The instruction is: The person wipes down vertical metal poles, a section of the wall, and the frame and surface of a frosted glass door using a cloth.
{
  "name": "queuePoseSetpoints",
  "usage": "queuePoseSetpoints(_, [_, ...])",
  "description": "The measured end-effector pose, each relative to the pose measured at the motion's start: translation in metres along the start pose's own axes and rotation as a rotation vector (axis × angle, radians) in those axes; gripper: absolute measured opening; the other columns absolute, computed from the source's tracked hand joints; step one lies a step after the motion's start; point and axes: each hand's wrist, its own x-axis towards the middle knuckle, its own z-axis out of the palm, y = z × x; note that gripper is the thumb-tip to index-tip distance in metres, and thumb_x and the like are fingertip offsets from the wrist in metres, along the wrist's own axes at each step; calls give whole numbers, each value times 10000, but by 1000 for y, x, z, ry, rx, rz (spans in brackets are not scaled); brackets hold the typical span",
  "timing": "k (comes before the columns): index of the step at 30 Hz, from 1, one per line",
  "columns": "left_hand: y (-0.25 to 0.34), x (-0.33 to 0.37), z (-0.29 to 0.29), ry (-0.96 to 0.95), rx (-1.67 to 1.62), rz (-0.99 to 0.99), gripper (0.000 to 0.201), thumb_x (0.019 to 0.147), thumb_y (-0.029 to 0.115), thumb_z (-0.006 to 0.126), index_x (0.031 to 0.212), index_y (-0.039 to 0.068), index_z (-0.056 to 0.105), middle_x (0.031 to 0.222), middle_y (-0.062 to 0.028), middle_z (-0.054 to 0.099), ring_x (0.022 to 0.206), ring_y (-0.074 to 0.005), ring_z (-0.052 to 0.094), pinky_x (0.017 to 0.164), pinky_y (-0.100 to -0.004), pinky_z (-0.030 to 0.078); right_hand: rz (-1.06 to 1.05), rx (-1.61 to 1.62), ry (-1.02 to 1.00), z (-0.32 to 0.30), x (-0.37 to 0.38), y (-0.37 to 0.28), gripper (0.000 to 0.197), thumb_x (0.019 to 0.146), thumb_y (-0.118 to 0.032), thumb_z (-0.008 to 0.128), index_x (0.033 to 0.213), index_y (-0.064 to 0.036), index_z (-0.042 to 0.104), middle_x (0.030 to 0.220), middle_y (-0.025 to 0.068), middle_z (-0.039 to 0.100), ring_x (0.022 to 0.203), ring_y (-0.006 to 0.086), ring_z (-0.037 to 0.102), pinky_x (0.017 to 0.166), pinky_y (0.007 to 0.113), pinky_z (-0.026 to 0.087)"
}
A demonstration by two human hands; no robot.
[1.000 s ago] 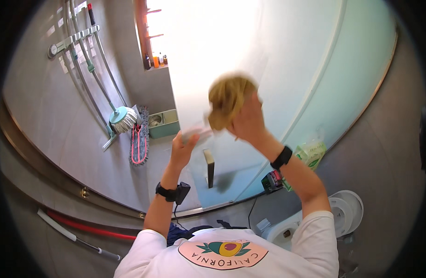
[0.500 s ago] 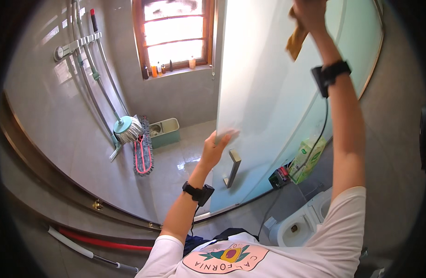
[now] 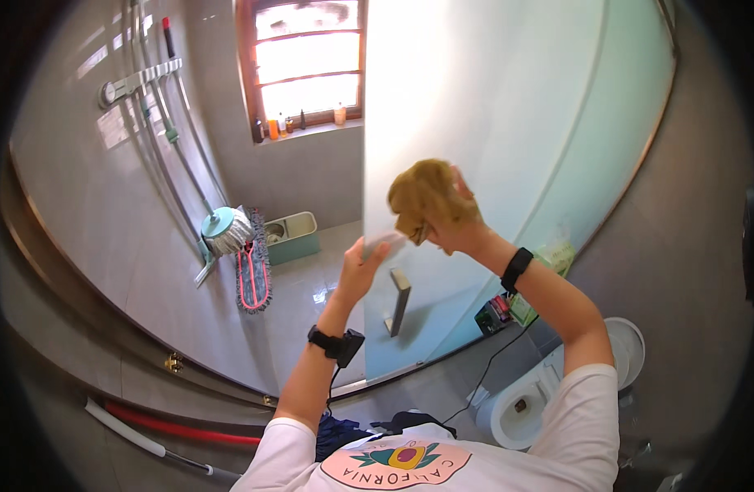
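Observation:
A frosted glass door [image 3: 475,123] with a metal bar handle [image 3: 398,302] stands in front of me. My left hand [image 3: 362,269] grips its free edge just above and left of the handle, thumb on the near side, fingers blurred behind the glass. In my right hand [image 3: 463,225] is a bunched, mustard-brown cloth [image 3: 426,195], held at the door a little above the handle. The cloth covers much of that hand's fingers. Black straps circle both wrists; a small box shows on the left one.
Mops [image 3: 223,228] hang on the left wall from a white rack [image 3: 143,80]. Beyond the door a mop bucket [image 3: 293,238] stands below a window [image 3: 307,61] with bottles on its sill. A toilet [image 3: 516,414] is at lower right, near a green package [image 3: 523,310].
My right hand has come down and left with the cloth, from the door's upper part to just above the handle. The door's edge and my left hand have shifted slightly left.

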Motion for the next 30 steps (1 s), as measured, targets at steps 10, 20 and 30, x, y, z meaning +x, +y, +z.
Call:
queuePoseSetpoints(10, [-22, -7, -30, 73, 66, -13, 321, 928, 176, 542, 1175, -28, 523, 1084, -82, 616, 1007, -153, 561, 916, -293, 430, 206, -50, 498, -96, 103, 143, 536, 829, -317, 561, 1254, -14, 438, 1135, 162, 527, 1100, 294, 483, 960, 488, 306])
queuePoseSetpoints(20, [82, -30, 59, 711, 1108, 538, 592, 828, 194, 665, 1309, 37, 357, 1346, -143, 386, 1247, -295, 375, 1051, -381, 285, 89, 185, 41, -58, 3, 58, 551, 783, -248, 589, 1313, -166, 459, 1211, 160, 518, 1222, 369, 379, 1041, 518, 291])
queuePoseSetpoints(30, [123, -3, 147, 166, 156, 236, 380, 814, 168, 698, 1093, 9, 497, 1050, -66, 585, 1023, -134, 548, 898, -289, 427, 343, 1527, -195, -108, -29, 56, 305, 854, -61, 450, 1117, 2, 591, 979, 92, 628, 912, 162, 586, 794, 296, 483])
